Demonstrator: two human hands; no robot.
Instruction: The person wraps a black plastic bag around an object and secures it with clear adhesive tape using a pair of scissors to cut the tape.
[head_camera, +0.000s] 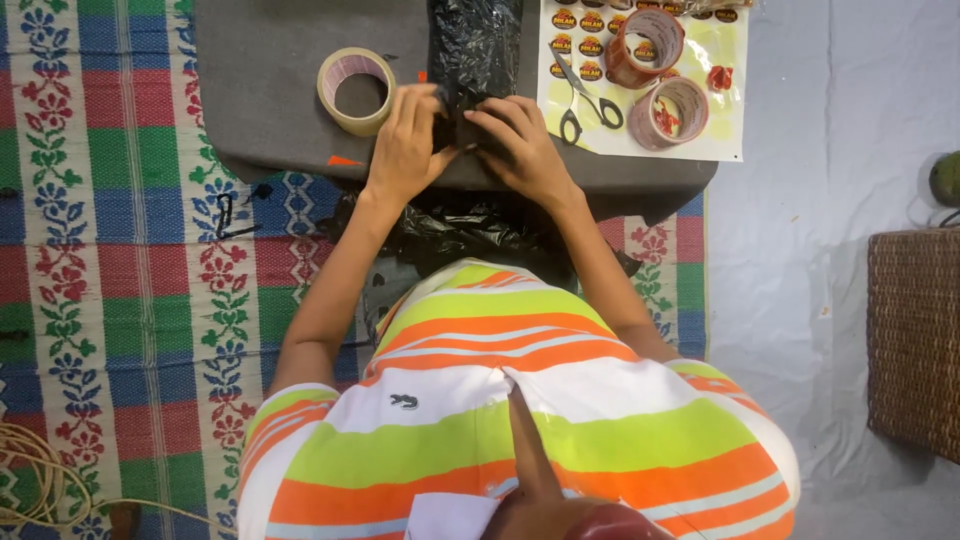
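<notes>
Pinching a small black packet between them, left hand and right hand met equally near, black plastic running straight ahead.

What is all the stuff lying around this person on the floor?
black plastic bag: one, black, on the grey board under both hands
grey board: one, dark grey, on the mat
masking tape roll: one, cream, on the board beside the left hand
scissors: one pair, black handles, on the sticker sheet
sticker sheet: one, pale with round stickers, right of the hands
printed tape rolls: two, reddish, on the sheet
woven mat: one, red, blue, green
wicker basket: one, brown, far right
left hand: pressing the bag
right hand: pressing the bag
</notes>
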